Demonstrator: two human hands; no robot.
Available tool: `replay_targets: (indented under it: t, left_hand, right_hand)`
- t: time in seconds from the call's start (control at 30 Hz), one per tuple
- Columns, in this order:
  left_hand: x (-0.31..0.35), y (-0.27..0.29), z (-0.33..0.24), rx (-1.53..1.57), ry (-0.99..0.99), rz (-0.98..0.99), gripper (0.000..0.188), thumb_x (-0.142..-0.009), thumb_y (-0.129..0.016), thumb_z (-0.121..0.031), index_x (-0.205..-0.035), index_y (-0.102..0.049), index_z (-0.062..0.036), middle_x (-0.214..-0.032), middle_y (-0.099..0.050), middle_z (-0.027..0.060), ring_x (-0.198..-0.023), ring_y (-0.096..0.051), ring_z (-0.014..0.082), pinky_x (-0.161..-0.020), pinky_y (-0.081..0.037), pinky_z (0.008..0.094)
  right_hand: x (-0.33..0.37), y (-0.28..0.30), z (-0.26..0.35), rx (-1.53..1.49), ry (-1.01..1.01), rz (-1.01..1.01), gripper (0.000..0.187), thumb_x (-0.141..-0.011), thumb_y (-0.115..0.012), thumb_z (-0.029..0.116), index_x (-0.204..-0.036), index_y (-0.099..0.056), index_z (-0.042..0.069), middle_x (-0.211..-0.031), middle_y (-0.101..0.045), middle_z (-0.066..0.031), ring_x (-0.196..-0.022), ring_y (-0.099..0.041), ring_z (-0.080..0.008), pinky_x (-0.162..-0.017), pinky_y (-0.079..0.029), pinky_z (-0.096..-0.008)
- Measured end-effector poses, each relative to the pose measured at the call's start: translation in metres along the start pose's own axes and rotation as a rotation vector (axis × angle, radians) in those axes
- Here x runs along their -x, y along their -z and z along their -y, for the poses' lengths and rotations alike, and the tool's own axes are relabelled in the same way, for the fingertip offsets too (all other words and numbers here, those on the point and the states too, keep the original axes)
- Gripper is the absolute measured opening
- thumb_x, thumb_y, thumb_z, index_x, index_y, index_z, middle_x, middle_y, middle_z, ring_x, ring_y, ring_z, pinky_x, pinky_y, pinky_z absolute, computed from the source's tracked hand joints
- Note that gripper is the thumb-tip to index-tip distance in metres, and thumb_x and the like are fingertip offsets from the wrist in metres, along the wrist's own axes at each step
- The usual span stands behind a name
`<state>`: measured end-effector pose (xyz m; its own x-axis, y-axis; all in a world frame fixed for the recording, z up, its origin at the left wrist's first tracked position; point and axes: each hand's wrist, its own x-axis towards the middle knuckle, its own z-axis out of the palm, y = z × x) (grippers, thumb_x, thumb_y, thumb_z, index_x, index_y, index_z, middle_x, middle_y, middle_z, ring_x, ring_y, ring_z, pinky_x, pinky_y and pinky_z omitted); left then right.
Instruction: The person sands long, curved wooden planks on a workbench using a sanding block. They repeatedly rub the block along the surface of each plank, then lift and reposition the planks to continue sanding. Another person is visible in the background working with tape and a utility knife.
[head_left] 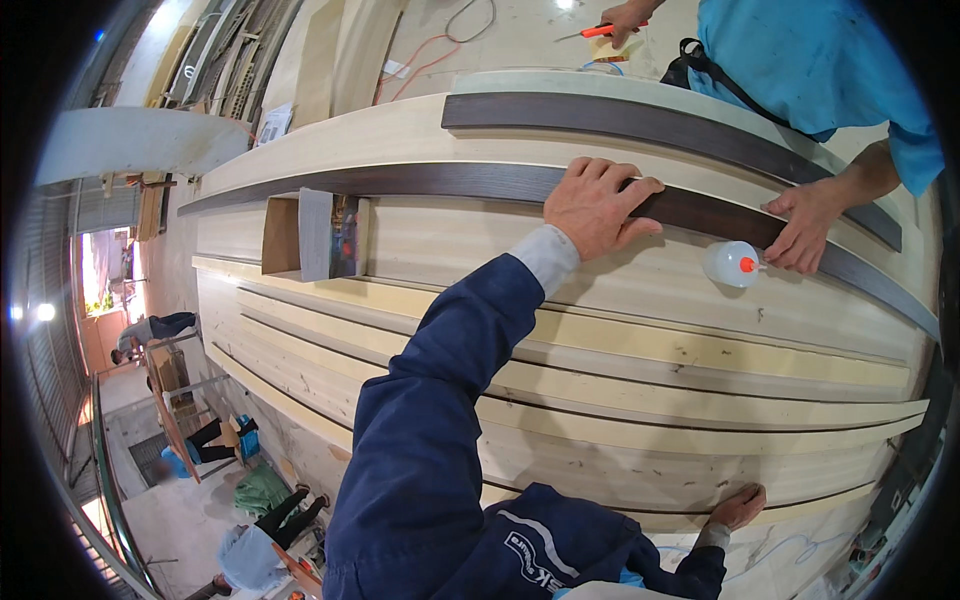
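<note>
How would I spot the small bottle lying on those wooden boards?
Start at the long pale wooden boards, then follow the dark brown strip across them toward the co-worker in the blue shirt. Just below the co-worker's hand lies a small clear plastic bottle, the only round thing there, with an orange nozzle.

Dark brown strip (420,182), pale cream boards (620,290), navy sleeve (440,380)

I see an open brown cardboard box (282,236) on the pale boards at upper left, a grey-blue printed packet (330,236) standing just beside it, a small clear plastic glue bottle (730,264) with orange cap at right
</note>
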<state>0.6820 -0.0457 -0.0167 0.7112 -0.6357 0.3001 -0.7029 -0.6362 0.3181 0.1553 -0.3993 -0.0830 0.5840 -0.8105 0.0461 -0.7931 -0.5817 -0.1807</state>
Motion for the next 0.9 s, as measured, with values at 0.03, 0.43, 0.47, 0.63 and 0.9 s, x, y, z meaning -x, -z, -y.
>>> replay_targets:
  t: [0.03,0.43,0.47,0.63,0.9]
  left_hand:
    - [0.0,0.0,0.0,0.02,-0.003,-0.002,0.049,-0.086,-0.062,-0.055,-0.121,-0.06,-0.0215,-0.112,-0.062,0.0051,-0.106,-0.056,0.0285,-0.094,-0.041,0.0424]
    - [-0.006,0.001,-0.007,-0.122,-0.044,0.045,0.05,-0.085,-0.064,-0.053,-0.124,-0.062,-0.0225,-0.114,-0.061,0.0055,-0.101,-0.057,0.0288,-0.09,-0.042,0.0414]
    - [-0.007,0.001,-0.008,-0.124,-0.047,0.046,0.049,-0.085,-0.064,-0.053,-0.125,-0.062,-0.0236,-0.113,-0.061,0.0054,-0.1,-0.057,0.0286,-0.09,-0.042,0.0414]
    - [-0.009,0.0,-0.012,-0.15,-0.027,0.068,0.048,-0.087,-0.062,-0.053,-0.126,-0.062,-0.0255,-0.113,-0.061,0.0056,-0.1,-0.057,0.028,-0.09,-0.042,0.0417]
    - [-0.011,0.001,-0.014,-0.022,0.017,0.027,0.038,-0.091,-0.059,-0.043,-0.122,-0.065,-0.021,-0.105,-0.064,0.0071,-0.098,-0.058,0.0279,-0.091,-0.042,0.042]
  right_hand:
    - [0.0,-0.001,-0.001,-0.019,-0.021,0.004,0.026,-0.099,-0.049,0.017,-0.115,-0.056,-0.003,-0.106,-0.059,-0.02,-0.099,-0.054,-0.0368,-0.088,-0.043,-0.0445]
    - [-0.001,0.008,0.018,-0.053,0.07,-0.087,0.015,-0.094,-0.052,0.01,-0.104,-0.057,0.0,-0.096,-0.057,-0.0173,-0.093,-0.054,-0.0361,-0.083,-0.042,-0.0445]
    - [-0.001,0.009,0.02,-0.064,0.077,-0.099,0.014,-0.094,-0.052,0.01,-0.104,-0.057,0.0,-0.095,-0.057,-0.0168,-0.093,-0.054,-0.036,-0.083,-0.042,-0.0445]
    - [-0.003,0.013,0.025,-0.058,0.054,-0.053,0.013,-0.095,-0.052,0.011,-0.103,-0.057,0.001,-0.094,-0.057,-0.0159,-0.092,-0.054,-0.0354,-0.082,-0.042,-0.0446]
    - [-0.004,0.016,0.029,-0.077,0.061,-0.072,0.012,-0.093,-0.053,0.011,-0.101,-0.057,0.002,-0.093,-0.057,-0.0153,-0.091,-0.054,-0.0345,-0.082,-0.042,-0.0449]
